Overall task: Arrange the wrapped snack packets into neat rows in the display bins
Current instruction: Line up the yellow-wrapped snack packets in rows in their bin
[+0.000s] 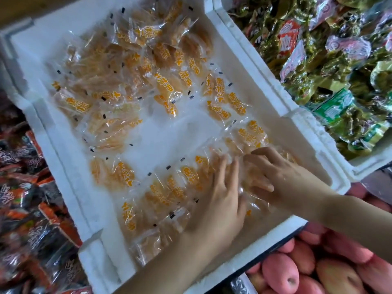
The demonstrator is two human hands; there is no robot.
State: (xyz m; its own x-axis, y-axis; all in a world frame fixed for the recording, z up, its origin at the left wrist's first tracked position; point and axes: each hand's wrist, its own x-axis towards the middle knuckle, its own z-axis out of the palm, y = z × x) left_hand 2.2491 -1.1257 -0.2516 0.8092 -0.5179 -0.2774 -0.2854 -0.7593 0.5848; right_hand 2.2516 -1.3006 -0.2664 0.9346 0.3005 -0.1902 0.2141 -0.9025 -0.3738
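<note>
Left hand (220,196) and right hand (277,175) on packets (125,175) in foam bin (244,49)

This is a shop floor, a snack-and-produce display by the look of it! Dead centre sits a big white foam bin (244,49), its floor scattered with small clear-wrapped packets printed in orange (165,81), dozens of the same item. Right beside it, a second white foam bin (371,160) is heaped with green and gold foil packets (339,66), with pink-wrapped packets (347,47) mixed in. Over on the left, a pile of glossy red and black packets (25,187). Lower right, loose pink-red round fruit (282,272), stacked in bulk. Goods in quantity, sorted by kind, bin against bin: retail stock laid out for sale.
</note>
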